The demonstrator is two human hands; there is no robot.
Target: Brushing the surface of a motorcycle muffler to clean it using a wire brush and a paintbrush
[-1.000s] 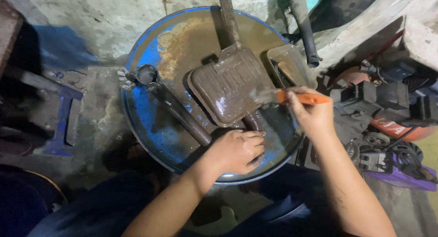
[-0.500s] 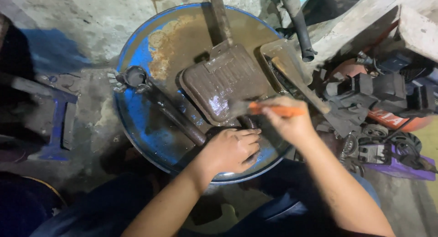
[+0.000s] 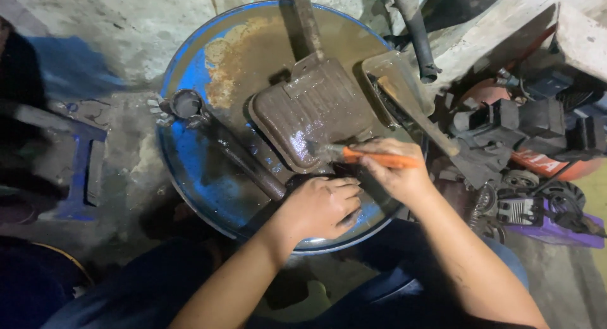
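A brown, greasy metal pedal-shaped part [image 3: 313, 111] lies on the top of a blue, rusty drum [image 3: 196, 177]. My right hand [image 3: 395, 167] grips an orange-handled brush [image 3: 354, 155], whose bristles touch the part's wet near edge. My left hand [image 3: 319, 209] is closed, knuckles up, just below the part on the drum's near side, over a dark piece that I cannot make out.
A long dark rod with a ring end [image 3: 221, 139] lies across the drum to the left. A second flat metal piece [image 3: 404, 95] sits at the drum's right edge. Engine parts and a purple tool [image 3: 537, 209] crowd the right. A blue metal frame [image 3: 82, 171] stands at left.
The brush has swept leftward and down across the part, from its right side to its near edge. My left hand has stayed in place.
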